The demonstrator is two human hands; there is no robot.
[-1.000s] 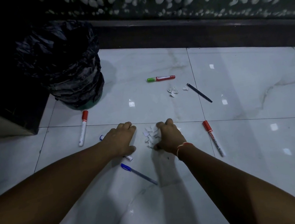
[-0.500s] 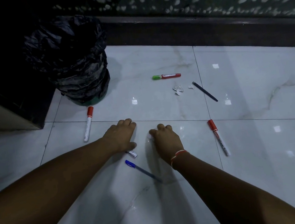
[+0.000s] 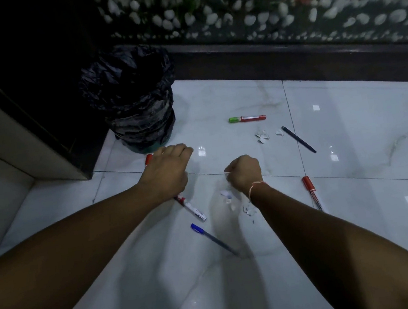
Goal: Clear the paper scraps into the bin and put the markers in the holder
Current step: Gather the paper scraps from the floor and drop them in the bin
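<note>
My right hand (image 3: 244,172) is a closed fist lifted off the white tiles, with a bit of white paper poking out at its thumb side. A few paper scraps (image 3: 230,200) lie under its wrist. My left hand (image 3: 167,170) hovers with fingers curled down, in front of the black-bagged bin (image 3: 134,98); its palm is hidden. A white marker (image 3: 192,208) lies below that hand, and a red-capped marker (image 3: 149,159) peeks out behind it. More scraps (image 3: 262,135) lie farther out. No holder is in view.
Also on the floor are a blue pen (image 3: 215,239), a red-capped marker (image 3: 312,192) at right, a green-and-red marker (image 3: 247,118) and a black pen (image 3: 299,139). A dark cabinet corner (image 3: 72,136) stands left of the bin. A dark ledge (image 3: 289,63) with pebbles runs behind.
My right hand closed over the scrap pile and rose from the floor as a fist. My left hand lifted and moved towards the bin, uncovering the white marker. A few scraps stayed on the tiles.
</note>
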